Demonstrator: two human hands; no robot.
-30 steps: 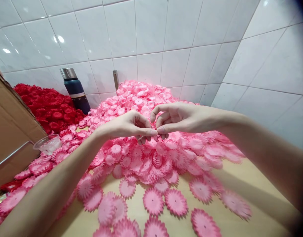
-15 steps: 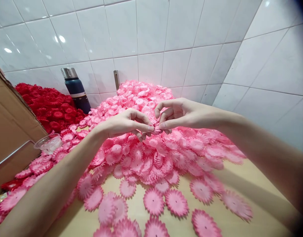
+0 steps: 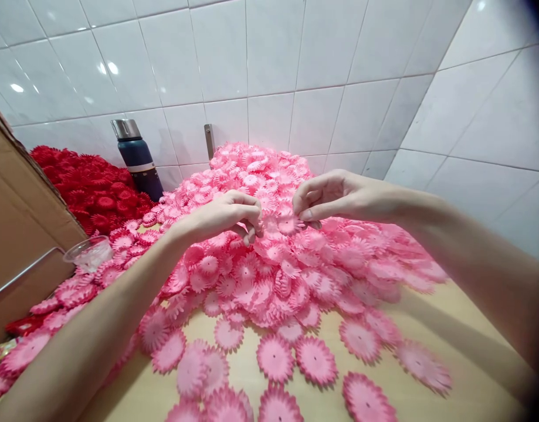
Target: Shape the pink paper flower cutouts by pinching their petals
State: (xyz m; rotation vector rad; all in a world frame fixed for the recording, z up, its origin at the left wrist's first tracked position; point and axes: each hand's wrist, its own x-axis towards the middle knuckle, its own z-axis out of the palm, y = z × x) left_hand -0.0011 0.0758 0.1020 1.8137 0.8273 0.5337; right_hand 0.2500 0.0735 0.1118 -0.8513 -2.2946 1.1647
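Note:
Both hands are raised over a heap of pink petal discs (image 3: pixel 251 281), round fabric-like pieces with notched edges; several show a small dark centre hole. My right hand (image 3: pixel 335 196) pinches one pink petal disc (image 3: pixel 289 225) by its right edge between thumb and fingers. To its left, my left hand (image 3: pixel 234 217) is closed with curled fingers, a small gap away from that disc. Whatever its fingertips may hold blends into the pink behind. Below the hands, loose discs (image 3: pixel 274 357) lie scattered on the light wooden tabletop (image 3: pixel 339 404).
At the back left stands a dark blue bottle (image 3: pixel 139 158) beside a heap of red petal discs (image 3: pixel 93 187). A cardboard box (image 3: pixel 27 228) borders the left side, near a clear plastic cup (image 3: pixel 88 253). White tiled walls (image 3: pixel 269 53) close off the back and right.
My hands have moved apart from where they met at a petal piece. The right drew rightward with a disc in its pinch; the left fingers curled in and shifted slightly left.

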